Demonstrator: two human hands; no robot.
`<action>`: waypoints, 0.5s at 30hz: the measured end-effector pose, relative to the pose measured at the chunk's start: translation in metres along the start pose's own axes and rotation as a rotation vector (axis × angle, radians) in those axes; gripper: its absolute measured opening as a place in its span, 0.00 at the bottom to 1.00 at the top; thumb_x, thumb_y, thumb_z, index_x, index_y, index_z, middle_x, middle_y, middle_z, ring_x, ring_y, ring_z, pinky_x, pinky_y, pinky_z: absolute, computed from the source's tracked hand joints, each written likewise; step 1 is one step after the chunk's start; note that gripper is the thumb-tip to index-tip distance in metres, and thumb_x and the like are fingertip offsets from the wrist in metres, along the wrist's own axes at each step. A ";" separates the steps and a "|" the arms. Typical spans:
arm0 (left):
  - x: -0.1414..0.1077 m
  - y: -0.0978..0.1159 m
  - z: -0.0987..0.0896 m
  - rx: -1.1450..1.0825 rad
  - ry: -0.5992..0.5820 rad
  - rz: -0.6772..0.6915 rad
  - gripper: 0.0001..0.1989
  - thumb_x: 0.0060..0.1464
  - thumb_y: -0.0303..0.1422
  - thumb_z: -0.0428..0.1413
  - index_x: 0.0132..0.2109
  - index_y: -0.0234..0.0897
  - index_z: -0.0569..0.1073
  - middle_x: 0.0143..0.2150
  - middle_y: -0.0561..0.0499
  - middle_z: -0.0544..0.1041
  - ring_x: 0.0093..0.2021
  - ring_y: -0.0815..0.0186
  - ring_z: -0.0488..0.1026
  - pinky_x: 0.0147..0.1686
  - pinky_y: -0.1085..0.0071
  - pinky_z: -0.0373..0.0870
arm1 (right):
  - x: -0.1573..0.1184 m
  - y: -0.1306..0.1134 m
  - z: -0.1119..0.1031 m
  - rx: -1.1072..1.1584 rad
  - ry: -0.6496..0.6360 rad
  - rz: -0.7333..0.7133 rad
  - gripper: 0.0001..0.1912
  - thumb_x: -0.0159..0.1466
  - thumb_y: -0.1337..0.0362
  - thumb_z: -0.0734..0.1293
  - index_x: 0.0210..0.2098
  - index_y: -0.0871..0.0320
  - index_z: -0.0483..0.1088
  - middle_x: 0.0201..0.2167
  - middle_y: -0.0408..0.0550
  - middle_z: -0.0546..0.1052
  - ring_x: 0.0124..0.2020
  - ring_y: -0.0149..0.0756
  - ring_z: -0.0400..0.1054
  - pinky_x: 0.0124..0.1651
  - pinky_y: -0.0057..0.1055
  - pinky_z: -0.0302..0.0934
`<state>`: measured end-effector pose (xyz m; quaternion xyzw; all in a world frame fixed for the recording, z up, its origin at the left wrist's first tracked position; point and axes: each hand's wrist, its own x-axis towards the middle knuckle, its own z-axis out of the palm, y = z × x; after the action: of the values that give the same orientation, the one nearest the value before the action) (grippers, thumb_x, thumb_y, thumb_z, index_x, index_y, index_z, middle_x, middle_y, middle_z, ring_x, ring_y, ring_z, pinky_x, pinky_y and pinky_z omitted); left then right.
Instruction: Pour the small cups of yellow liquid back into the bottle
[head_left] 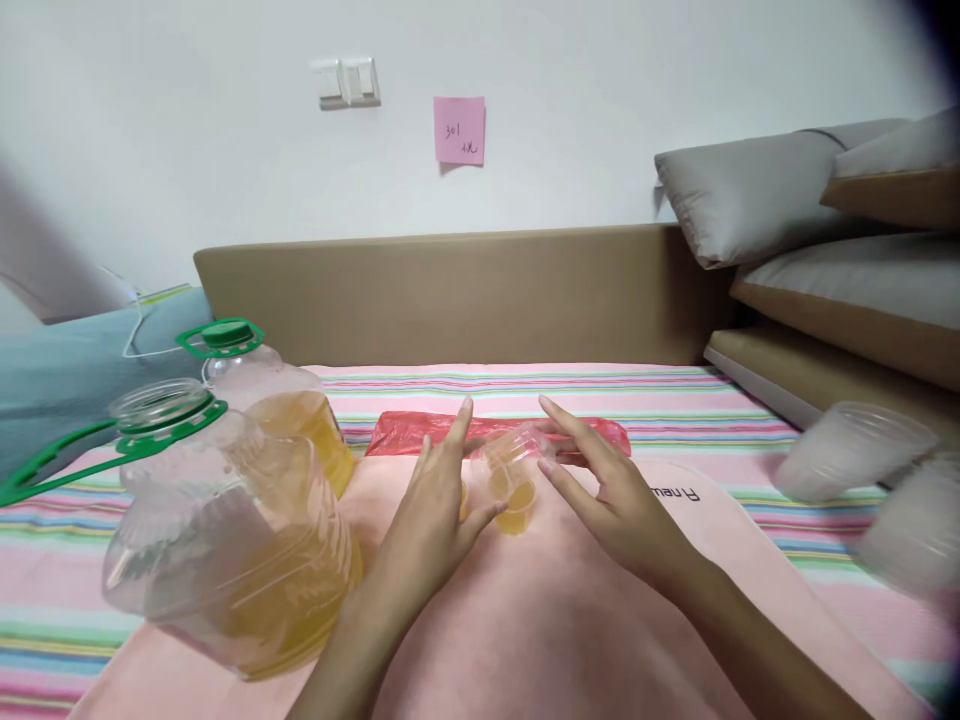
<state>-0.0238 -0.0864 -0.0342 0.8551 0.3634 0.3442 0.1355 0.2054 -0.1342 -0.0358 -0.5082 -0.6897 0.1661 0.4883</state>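
Between my two hands a clear plastic cup (pixel 516 448) is tilted over a second clear cup (pixel 515 515), which holds yellow liquid. My right hand (pixel 607 490) is at the right end of the tilted cup, its thumb against the side and other fingers partly hidden behind. To the left of the cups, my left hand (pixel 442 500) has its fingers spread and its thumb pointing at the lower cup. A sliver of another yellow-filled cup shows beside the left hand, mostly covered by it. Both cups stand over a pink mat (pixel 480 640).
At left are an uncapped large plastic jug (pixel 225 560) and a capped jug (pixel 292 400), both with yellow liquid. A red plastic bag (pixel 397 432) lies behind the hands. Stacked clear cups (pixel 847 450) lie at right, near piled cushions (pixel 757 195). A headboard (pixel 450 300) stands behind.
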 end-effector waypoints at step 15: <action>-0.001 -0.008 0.003 0.076 -0.005 0.064 0.35 0.67 0.36 0.62 0.73 0.52 0.54 0.72 0.43 0.69 0.72 0.48 0.65 0.71 0.36 0.59 | -0.003 0.007 0.008 -0.040 0.088 -0.092 0.29 0.76 0.58 0.63 0.74 0.37 0.57 0.63 0.47 0.73 0.59 0.43 0.72 0.63 0.50 0.70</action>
<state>-0.0262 -0.0809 -0.0410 0.8717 0.3481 0.3324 0.0927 0.2029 -0.1314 -0.0462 -0.4921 -0.6935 0.1073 0.5151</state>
